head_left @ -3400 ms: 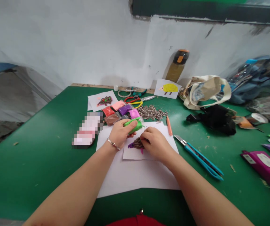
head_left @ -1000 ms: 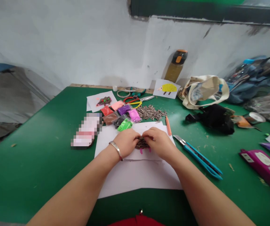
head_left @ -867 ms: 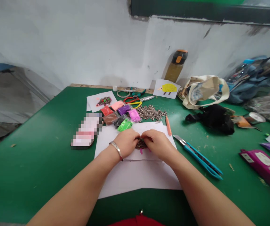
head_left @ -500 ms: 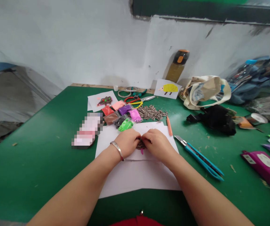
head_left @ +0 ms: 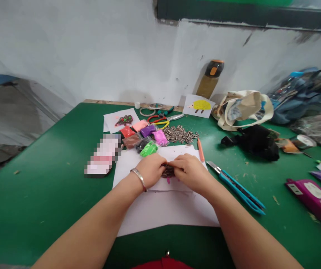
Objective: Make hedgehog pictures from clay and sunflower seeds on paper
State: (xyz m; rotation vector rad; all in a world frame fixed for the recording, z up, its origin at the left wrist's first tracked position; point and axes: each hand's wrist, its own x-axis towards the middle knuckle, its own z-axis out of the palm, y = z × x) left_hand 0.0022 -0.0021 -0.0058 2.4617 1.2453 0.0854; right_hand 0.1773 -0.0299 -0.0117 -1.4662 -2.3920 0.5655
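Observation:
A small clay piece covered in striped sunflower seeds (head_left: 168,172) lies on the white paper (head_left: 166,207), with bits of pink clay (head_left: 168,180) showing along its lower edge. Around its left end my left hand (head_left: 151,170) is closed, fingers bent and a silver bangle at the wrist. My right hand (head_left: 191,172) is closed against the piece from the right, its index finger reaching across the top edge toward the left fingertips. Both hands cover parts of the piece. Beyond them is a pile of loose sunflower seeds (head_left: 180,134).
Several clay packets (head_left: 133,141) lie behind the paper, beside a blurred phone (head_left: 103,156). To the right are an orange pen-like stick (head_left: 201,150) and a blue utility knife (head_left: 237,188), blade out. Scissors (head_left: 174,117), a hedgehog drawing (head_left: 198,106) and a bottle (head_left: 209,80) stand farther back.
My right hand has shifted slightly right and its index finger now stretches over the piece's top. More of the seeds and pink clay shows. My left hand stays in place.

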